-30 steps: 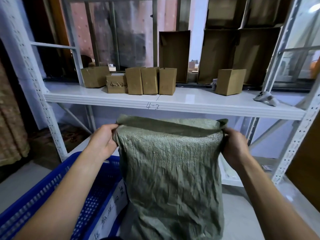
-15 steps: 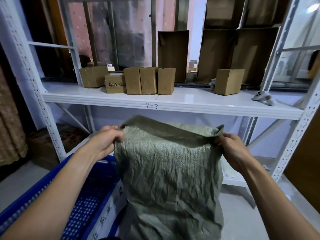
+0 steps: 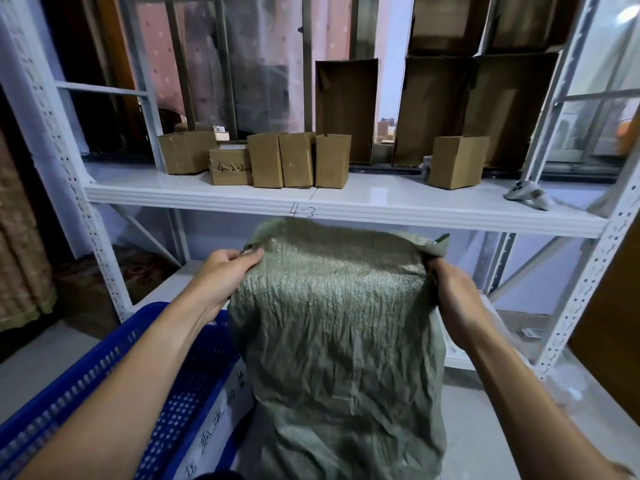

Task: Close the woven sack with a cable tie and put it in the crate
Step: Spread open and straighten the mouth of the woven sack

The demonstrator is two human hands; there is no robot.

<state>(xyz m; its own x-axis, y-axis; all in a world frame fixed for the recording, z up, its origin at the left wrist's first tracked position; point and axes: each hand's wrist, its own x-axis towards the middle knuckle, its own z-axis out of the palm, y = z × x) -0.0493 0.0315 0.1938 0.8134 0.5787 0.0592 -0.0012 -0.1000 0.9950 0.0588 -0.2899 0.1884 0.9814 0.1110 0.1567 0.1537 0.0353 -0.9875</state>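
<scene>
**Both hands held the sack's mouth beside the crate**

The green woven sack (image 3: pixel 339 348) hung upright in front of the person, its mouth unfastened at the top. The left hand (image 3: pixel 221 275) had its grip pinched on the left corner of the rim; the right hand (image 3: pixel 453 299) clutched the right corner, fingers wrapped into the fabric. The blue plastic crate (image 3: pixel 104 382) stood at lower left, its near wall touching the sack's side. Behind, small cardboard boxes (image 3: pixel 298 159) lined a white metal shelf (image 3: pixel 346 202) marked "4-3".
</scene>
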